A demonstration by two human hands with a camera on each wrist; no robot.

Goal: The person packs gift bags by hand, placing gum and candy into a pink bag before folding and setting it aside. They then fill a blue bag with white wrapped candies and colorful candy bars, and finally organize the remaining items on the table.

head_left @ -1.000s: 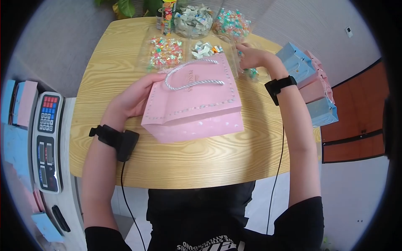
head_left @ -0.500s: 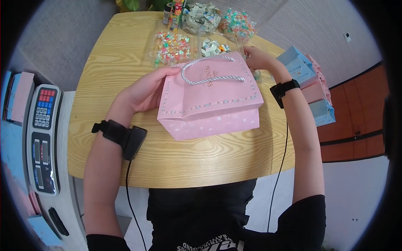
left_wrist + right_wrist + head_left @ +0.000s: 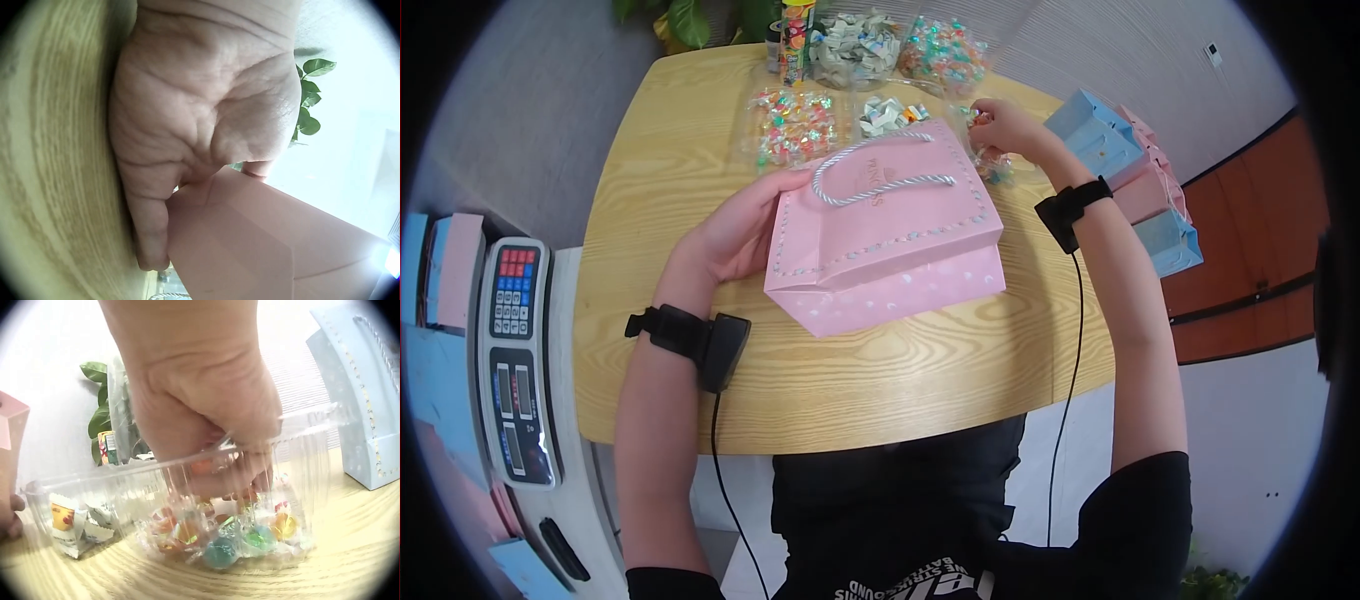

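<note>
A pink paper gift bag [image 3: 910, 250] with white rope handles lies tilted toward the person over the wooden table. My left hand [image 3: 740, 235] grips its left side, thumb on the upper face and fingers underneath, as the left wrist view shows from behind. At the back right, my right hand [image 3: 1012, 130] reaches down into a clear plastic tray [image 3: 131, 475]. Its fingers curl among wrapped candies [image 3: 257, 537] in orange, green and blue, with an orange one inside the fingers. White-wrapped sweets [image 3: 890, 115] fill the neighbouring compartment.
Another clear tray of colourful candies [image 3: 795, 125] stands at the back left. Behind are two filled tubs, one of white-wrapped sweets [image 3: 855, 50], and a printed tube [image 3: 796, 40]. Blue bags [image 3: 1095, 135] and pink ones stand right; a scale [image 3: 520, 360] lies left.
The pink bag and left hand shifted right, then slightly back left, partly with the camera's own movement. My right hand stays over the candy tray, its fingers now more curled.
</note>
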